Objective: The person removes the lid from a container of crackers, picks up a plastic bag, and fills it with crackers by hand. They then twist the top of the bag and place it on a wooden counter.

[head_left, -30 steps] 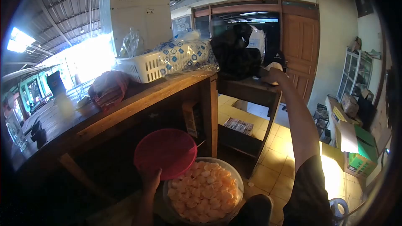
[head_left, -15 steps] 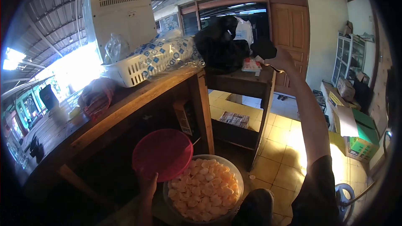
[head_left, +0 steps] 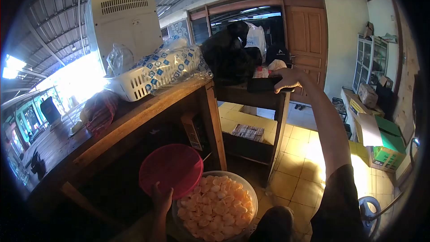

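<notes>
Left hand (head_left: 161, 198): mine, gripping the lower edge of the red lid (head_left: 171, 169), which is tilted over the bowl (head_left: 255, 196) of pale crackers (head_left: 217, 206). Right hand (head_left: 289, 79): outstretched, closed on a dark flat object (head_left: 261, 84) at the far counter (head_left: 251, 97).

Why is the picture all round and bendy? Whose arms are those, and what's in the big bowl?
The camera sits on a person's head and looks down, so those arms are the person's own; its wide lens bends the edges. The left hand holds a red lid at the rim of a bowl full of pale round crackers. The right hand reaches out and grips a dark flat thing on a small wooden table; I cannot tell what it is. Beside it, a wooden counter carries a white basket.
</notes>
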Demonstrator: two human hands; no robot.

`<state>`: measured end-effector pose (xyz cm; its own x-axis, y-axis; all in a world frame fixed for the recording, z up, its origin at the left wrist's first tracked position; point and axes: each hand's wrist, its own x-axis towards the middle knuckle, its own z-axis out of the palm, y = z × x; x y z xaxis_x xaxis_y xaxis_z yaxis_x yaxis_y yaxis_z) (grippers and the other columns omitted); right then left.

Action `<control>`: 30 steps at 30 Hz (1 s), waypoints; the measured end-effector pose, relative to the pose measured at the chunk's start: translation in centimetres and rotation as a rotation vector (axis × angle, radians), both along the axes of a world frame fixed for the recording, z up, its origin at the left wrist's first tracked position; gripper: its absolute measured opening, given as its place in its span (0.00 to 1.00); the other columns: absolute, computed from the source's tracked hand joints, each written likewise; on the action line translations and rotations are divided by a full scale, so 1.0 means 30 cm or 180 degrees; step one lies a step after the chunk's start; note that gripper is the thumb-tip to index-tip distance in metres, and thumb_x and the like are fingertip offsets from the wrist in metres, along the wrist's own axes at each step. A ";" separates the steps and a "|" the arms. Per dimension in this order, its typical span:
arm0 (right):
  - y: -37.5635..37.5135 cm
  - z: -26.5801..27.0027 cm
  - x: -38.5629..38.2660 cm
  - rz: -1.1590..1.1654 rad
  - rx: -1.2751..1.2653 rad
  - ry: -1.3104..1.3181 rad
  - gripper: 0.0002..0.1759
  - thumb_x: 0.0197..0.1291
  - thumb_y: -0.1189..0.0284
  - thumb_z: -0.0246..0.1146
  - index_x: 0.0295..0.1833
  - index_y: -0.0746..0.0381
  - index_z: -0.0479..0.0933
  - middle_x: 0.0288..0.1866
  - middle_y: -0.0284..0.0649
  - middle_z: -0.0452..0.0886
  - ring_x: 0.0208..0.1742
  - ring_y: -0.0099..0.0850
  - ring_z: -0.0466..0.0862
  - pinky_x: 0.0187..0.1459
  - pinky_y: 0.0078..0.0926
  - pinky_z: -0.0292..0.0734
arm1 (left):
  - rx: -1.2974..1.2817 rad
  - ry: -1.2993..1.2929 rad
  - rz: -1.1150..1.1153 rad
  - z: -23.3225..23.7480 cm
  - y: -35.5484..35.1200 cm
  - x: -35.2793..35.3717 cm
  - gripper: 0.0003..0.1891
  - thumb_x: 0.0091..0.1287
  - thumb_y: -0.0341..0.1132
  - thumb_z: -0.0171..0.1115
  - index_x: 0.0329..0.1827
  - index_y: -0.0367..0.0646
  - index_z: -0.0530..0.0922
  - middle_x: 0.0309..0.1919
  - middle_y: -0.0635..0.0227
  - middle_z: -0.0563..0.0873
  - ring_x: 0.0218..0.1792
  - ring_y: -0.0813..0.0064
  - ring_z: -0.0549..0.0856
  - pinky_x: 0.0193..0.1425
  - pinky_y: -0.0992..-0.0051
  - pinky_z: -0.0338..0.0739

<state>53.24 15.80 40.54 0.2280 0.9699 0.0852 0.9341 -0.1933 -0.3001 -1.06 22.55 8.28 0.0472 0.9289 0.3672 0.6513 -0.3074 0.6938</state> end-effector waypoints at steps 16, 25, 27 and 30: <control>0.270 -0.024 -0.161 -0.1646 0.0407 -0.0661 0.31 0.60 0.46 0.58 0.60 0.57 0.77 0.64 0.44 0.77 0.63 0.45 0.77 0.62 0.46 0.70 | 0.0081 -0.0056 -0.0257 0.014 -0.017 0.079 0.36 0.57 0.41 0.70 0.64 0.32 0.64 0.59 0.45 0.70 0.62 0.49 0.71 0.67 0.58 0.65; 0.389 -0.059 -0.193 -0.2315 0.0489 -0.0778 0.21 0.64 0.58 0.55 0.60 0.50 0.79 0.63 0.41 0.78 0.62 0.44 0.78 0.53 0.62 0.72 | 0.0112 -0.0022 -0.0374 0.018 -0.026 0.069 0.35 0.58 0.41 0.69 0.64 0.32 0.64 0.60 0.45 0.70 0.63 0.49 0.71 0.67 0.58 0.65; 0.395 -0.047 -0.186 -0.2441 0.0613 -0.0634 0.21 0.65 0.58 0.54 0.60 0.52 0.78 0.62 0.43 0.78 0.61 0.46 0.79 0.54 0.59 0.73 | 0.0060 -0.0113 -0.0389 0.038 -0.037 0.058 0.35 0.58 0.41 0.69 0.64 0.32 0.64 0.60 0.45 0.70 0.63 0.49 0.71 0.67 0.58 0.65; 0.410 -0.059 -0.148 -0.2538 0.0728 -0.0554 0.23 0.66 0.55 0.53 0.60 0.55 0.78 0.62 0.44 0.78 0.60 0.45 0.80 0.55 0.56 0.73 | 0.0054 -0.0184 -0.0396 0.047 -0.050 0.052 0.35 0.58 0.42 0.69 0.63 0.33 0.64 0.60 0.45 0.70 0.63 0.49 0.70 0.67 0.58 0.65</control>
